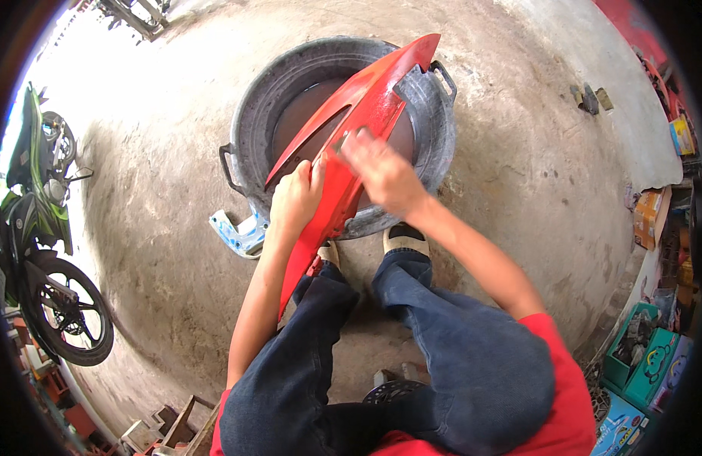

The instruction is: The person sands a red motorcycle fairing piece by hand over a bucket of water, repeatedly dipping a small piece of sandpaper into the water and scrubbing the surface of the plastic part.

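A long, glossy red motorcycle fairing panel (pixel 378 102) lies slantwise over a round black tub (pixel 254 114) with brownish water in it. Its pointed far end passes the tub's rim, and its near end reaches down beside my left leg. My left hand (pixel 296 194) is closed on the panel's left edge, thumb lying on the red surface. On the panel's middle, my right hand (pixel 389 175) is bent and blurred by motion. Something small and greyish shows at its fingertips, too smeared to name.
A white and blue curved plastic piece (pixel 241 234) lies on the concrete floor left of the tub. A green and black motorcycle (pixel 47 251) stands at the far left. Boxes, including a green one (pixel 640 357), line the right side. Wooden pieces (pixel 180 425) lie at lower left.
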Tool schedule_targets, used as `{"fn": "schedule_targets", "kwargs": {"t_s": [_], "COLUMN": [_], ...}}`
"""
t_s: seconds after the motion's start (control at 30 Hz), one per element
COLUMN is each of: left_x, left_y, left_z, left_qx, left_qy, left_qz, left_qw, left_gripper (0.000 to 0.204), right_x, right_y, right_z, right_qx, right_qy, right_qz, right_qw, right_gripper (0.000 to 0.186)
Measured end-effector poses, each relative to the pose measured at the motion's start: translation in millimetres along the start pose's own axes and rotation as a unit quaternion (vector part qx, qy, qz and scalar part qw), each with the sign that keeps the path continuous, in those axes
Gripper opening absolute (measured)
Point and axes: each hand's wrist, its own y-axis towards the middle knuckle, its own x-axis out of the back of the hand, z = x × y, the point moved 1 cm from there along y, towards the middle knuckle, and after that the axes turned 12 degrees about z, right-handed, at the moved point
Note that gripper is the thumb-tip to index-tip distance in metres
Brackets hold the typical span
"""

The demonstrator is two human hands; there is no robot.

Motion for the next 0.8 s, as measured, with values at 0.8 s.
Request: {"fn": "schedule_targets", "kwargs": {"t_s": [0.8], "left_x": [-2.0], "left_y": [-1.7], "left_z": [4.8], "left_qx": [-0.133], "left_qy": [0.111], "left_qz": [-0.05], "left_qw": [0.984], "left_gripper": [0.026], "right_x": [-2.1], "right_y": [9.6], "right_z": [-3.2], "right_qx": [0.006], "right_qy": [-0.062], "right_qz": [0.015], "right_qw": [0.998], "right_gripper": [0.045]}}
